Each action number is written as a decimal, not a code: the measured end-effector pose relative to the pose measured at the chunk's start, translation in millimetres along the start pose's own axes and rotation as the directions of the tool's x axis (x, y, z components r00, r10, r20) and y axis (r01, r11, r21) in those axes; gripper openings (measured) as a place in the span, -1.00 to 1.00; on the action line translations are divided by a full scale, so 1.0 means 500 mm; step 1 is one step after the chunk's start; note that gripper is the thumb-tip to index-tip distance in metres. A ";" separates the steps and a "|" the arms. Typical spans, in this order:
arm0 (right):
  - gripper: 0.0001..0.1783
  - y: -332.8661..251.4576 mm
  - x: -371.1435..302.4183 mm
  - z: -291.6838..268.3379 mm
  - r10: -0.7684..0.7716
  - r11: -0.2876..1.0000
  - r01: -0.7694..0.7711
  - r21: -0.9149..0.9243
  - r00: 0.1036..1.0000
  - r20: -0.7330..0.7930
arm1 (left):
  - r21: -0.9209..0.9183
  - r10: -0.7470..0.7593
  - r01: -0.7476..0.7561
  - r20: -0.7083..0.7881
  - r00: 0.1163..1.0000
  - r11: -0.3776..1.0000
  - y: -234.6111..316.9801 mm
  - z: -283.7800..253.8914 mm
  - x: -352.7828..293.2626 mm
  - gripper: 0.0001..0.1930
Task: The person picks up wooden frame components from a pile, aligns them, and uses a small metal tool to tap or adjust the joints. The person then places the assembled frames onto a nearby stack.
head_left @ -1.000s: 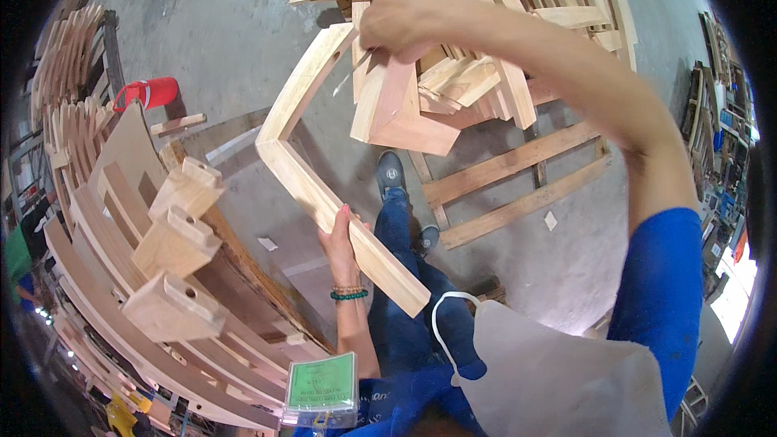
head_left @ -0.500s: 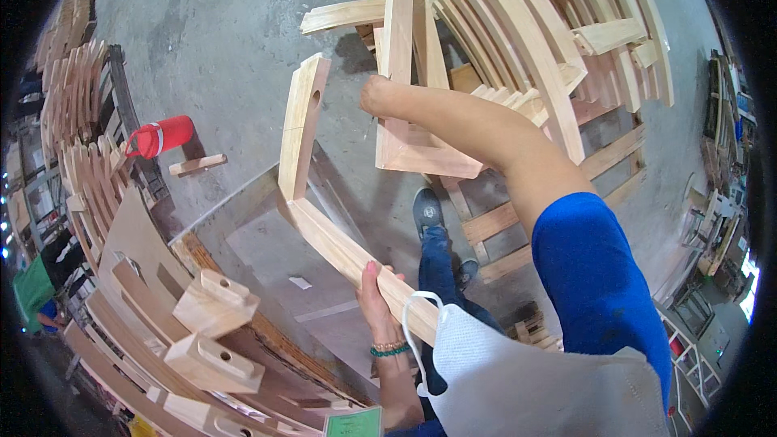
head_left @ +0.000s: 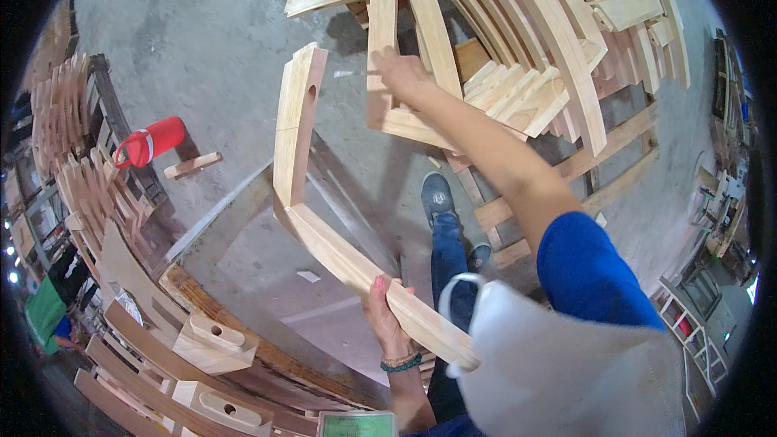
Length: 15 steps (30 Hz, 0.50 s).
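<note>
The left fingers (head_left: 378, 291) are closed around the lower arm of a bent wooden piece (head_left: 332, 251), with the thumb on its top face. This piece extends ahead and to the left of these fingers, and its near end reaches to the right, beside the white mask (head_left: 566, 348). The right fingers (head_left: 390, 73) are blurred at the upright wooden bar (head_left: 384, 24); whether they grasp it or only touch it, I cannot tell.

Because only one hand supports the bent piece, near one end, the long free part could turn downward if the grip becomes loose. A wide swing to the right could also knock its upper end against the upright bar. If the right fingers push this bar, it could perhaps disturb the curved pieces (head_left: 558, 24) stacked to the right of them.

As for containers, a red bottle-like container (head_left: 166, 136) with a carrying loop lies on the floor, well to the left of both hands' fingers; its content is not visible. The wooden pallet (head_left: 566, 168), right of the left fingers and nearer than the right ones, lies below the curved pieces.
</note>
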State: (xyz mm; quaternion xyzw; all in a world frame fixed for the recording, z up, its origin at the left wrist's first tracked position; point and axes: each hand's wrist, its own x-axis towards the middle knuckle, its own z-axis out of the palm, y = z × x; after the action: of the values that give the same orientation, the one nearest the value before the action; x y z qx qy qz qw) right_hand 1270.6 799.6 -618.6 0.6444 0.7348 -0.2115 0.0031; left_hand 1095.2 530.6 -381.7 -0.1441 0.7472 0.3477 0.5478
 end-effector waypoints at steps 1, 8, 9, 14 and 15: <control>-0.54 0.005 -0.036 0.002 0.171 0.974 -0.162 0.161 0.985 -0.038 | 0.047 0.039 -0.039 0.004 0.999 0.998 0.000 0.002 -0.005 -0.58; -0.56 -0.019 -0.240 0.067 0.219 0.962 -0.233 0.143 0.970 0.110 | 0.065 0.033 -0.034 0.006 0.999 0.997 0.002 -0.001 -0.019 -0.54; -0.57 -0.010 -0.239 0.079 0.225 0.965 -0.243 0.093 0.959 0.170 | 0.089 0.035 -0.037 0.020 0.999 0.995 0.000 -0.001 -0.017 -0.54; -0.56 0.001 -0.258 0.062 0.140 0.973 -0.172 0.154 0.969 0.204 | 0.132 0.074 -0.077 0.026 0.997 0.988 -0.014 -0.018 -0.013 -0.52; -0.54 0.006 -0.264 0.055 0.156 0.967 -0.191 0.171 0.968 0.195 | 0.107 0.081 -0.082 0.013 0.997 0.991 -0.015 -0.018 -0.016 -0.57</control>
State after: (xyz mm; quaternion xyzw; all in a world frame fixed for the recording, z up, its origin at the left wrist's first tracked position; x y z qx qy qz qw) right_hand 1288.7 666.6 -607.9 0.6821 0.6487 -0.3364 0.0269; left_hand 1096.2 518.1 -375.5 -0.0824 0.7675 0.3298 0.5435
